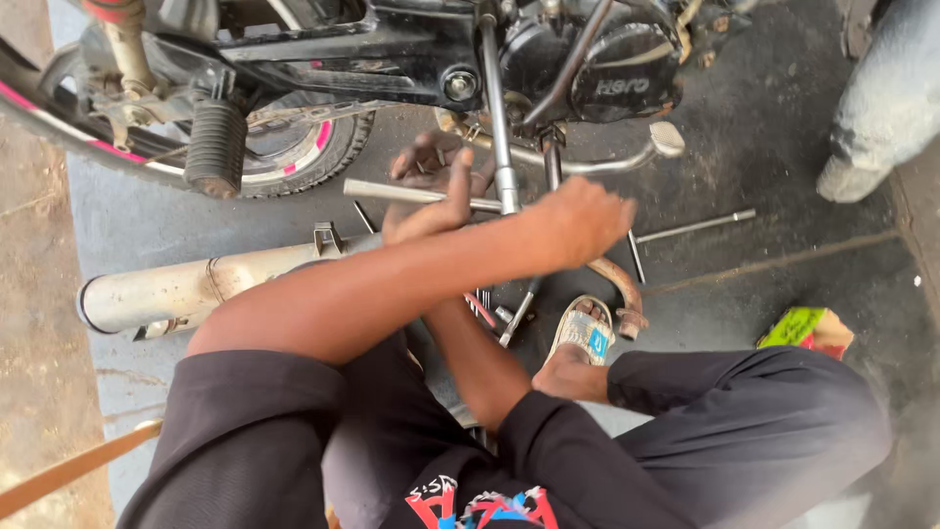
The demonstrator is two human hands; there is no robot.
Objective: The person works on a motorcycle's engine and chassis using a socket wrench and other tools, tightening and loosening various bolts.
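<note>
crossed arms under a motorcycle (548, 59): left hand (578, 220) in a fisted grip, its contents hidden; right hand (431, 191) closed on a steel bar (401, 192) beside the upright stand rod (499, 118). detached exhaust pipe (196, 284) lying on the floor. best kept steady, bar level.

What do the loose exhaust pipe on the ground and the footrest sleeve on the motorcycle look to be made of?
The exhaust pipe looks like metal with a dull, pale, scuffed finish; its tube shape and a welded bracket suggest steel, though the alloy is unclear. The footrest sleeve appears to be black rubber, matte and ribbed in rings. The bar at the left hand and right hand looks like bare grey metal.
</note>
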